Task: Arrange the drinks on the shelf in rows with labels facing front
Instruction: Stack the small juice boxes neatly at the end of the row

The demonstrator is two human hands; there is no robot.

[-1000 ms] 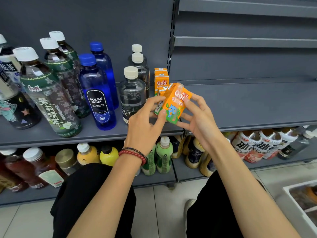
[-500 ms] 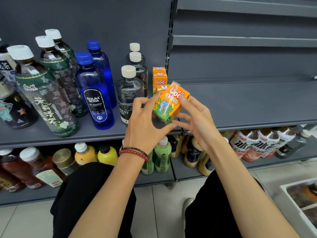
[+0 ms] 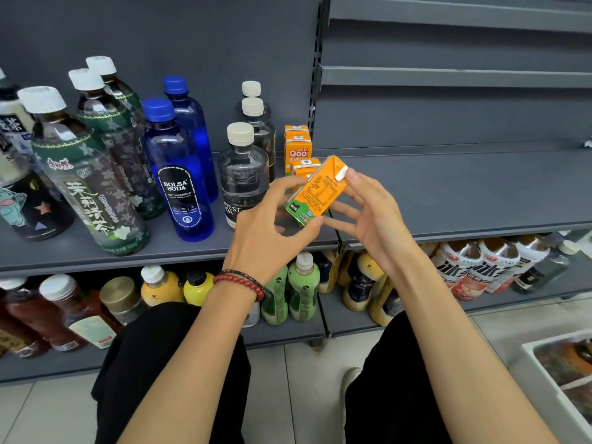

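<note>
"Above the front edge of the grey shelf (image 3: 448, 193), what is that orange thing?"

"A small juice carton (image 3: 315, 190), tilted, held in the air just right of the clear bottles. The left hand (image 3: 266, 232) pinches its lower and upper-left edges. The right hand (image 3: 371, 216) has one fingertip on the top corner by a white tab, with other fingers under the carton's right side. Both hands are clamped on it."

"Which face is showing?"

"An orange panel of fine print, too small to read, with a green band at the bottom. Behind it, a row of matching cartons (image 3: 298, 149) stands on the shelf, and one shows 'Qoo' in red."

"And the bottles?"

"Two blue ones with blue caps. The front blue bottle (image 3: 179, 181) has a dark label reading 'BOLSA SODA'. Three clear bottles have cream caps, and the front clear bottle (image 3: 243, 174) shows 'REST' and 'DA', the rest hidden by the left hand. Further left are tea bottles (image 3: 86, 184) with white caps, green flowered labels, Chinese characters and dark liquid."

"Below?"

"The lower shelf (image 3: 346, 325) holds yellow bottles, green ones with white caps and reddish-brown drinks. At right, tipped bottles (image 3: 464, 270) carry bold black characters."
</note>
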